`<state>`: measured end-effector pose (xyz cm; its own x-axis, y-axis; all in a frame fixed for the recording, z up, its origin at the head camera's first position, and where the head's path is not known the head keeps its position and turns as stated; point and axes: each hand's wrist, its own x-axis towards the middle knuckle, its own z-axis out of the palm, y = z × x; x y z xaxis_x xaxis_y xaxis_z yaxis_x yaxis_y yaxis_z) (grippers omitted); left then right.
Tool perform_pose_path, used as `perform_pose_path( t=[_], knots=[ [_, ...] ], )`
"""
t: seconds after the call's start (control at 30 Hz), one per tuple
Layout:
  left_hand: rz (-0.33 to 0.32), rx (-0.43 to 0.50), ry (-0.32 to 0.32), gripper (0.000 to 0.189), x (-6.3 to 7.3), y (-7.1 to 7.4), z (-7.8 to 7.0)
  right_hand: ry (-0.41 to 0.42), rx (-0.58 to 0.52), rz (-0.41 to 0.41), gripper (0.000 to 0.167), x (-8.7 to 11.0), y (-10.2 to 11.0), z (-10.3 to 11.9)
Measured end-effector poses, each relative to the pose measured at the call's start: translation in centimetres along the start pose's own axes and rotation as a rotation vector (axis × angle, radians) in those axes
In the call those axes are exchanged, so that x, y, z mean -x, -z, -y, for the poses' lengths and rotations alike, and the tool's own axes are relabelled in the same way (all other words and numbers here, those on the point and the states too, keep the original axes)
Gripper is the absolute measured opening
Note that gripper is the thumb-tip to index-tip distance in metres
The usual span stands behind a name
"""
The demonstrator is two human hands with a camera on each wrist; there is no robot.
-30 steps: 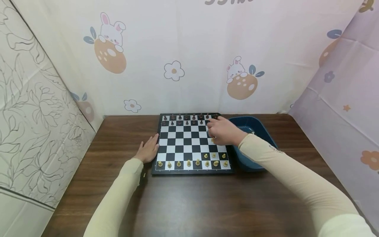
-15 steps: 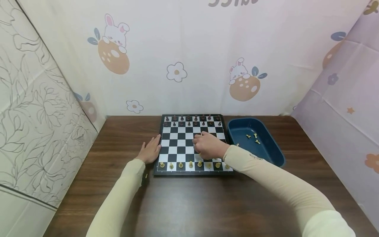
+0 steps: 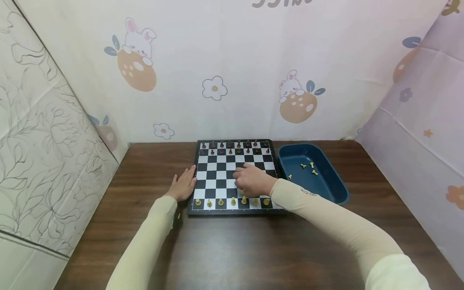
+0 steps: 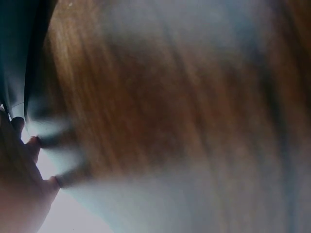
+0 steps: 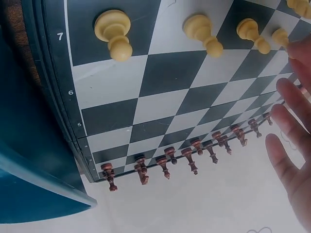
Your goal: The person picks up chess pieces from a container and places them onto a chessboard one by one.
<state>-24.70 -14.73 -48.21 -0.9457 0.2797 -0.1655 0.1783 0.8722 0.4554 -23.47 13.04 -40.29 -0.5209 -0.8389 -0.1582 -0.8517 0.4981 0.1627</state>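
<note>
A black-and-white chessboard (image 3: pixel 221 174) lies on the table. My right hand (image 3: pixel 253 180) is over its near right part. Thumb and finger pinch a pale yellow pawn (image 5: pixel 281 37) low at the board, the other fingers spread away from it. Three more yellow pawns, the closest one (image 5: pixel 114 34) at the board's edge, stand in the same row in the right wrist view. Behind them is the near row of yellow pieces (image 3: pixel 233 201). My left hand (image 3: pixel 183 183) lies flat with fingers extended against the board's left edge.
Dark red chess pieces (image 3: pixel 230 151) stand in two rows at the far side. A blue tray (image 3: pixel 346 196) right of the board holds several loose yellow pieces (image 3: pixel 314 172). The wooden table (image 3: pixel 224 249) meets a patterned curtain (image 3: pixel 232 112) behind.
My right hand has come from the board's far right, near the tray, leftward and closer to me. Over the last half second it barely moves. The left hand stays at the edge.
</note>
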Motion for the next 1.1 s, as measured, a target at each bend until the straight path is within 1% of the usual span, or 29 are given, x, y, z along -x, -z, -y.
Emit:
perform_pose_path(
  t=[0.17,0.33,0.6,0.77,0.93,1.1],
  knots=[
    [-0.005,0.005,0.000,0.056,0.2,-0.1,0.0,0.000,-0.001,0.007,0.013,0.1,0.0,0.0],
    [-0.007,0.007,-0.003,0.056,0.3,-0.1,0.1,-0.012,0.014,0.003,0.013,0.5,0.1,0.0],
    [-0.015,0.006,0.000,0.056,0.2,-0.2,0.3,-0.068,-0.008,-0.016,0.018,1.9,0.7,-1.0],
    [-0.017,0.014,0.000,0.056,0.3,-0.2,0.4,-0.105,0.003,-0.038,0.015,3.0,1.0,-1.9],
    [-0.016,0.009,-0.001,0.056,0.1,-0.3,0.3,-0.144,0.026,-0.057,0.014,4.5,1.5,-3.1],
    [-0.005,0.003,0.004,0.057,0.0,-0.1,0.1,-0.216,0.036,-0.050,0.009,6.5,1.7,-4.5]
  ],
)
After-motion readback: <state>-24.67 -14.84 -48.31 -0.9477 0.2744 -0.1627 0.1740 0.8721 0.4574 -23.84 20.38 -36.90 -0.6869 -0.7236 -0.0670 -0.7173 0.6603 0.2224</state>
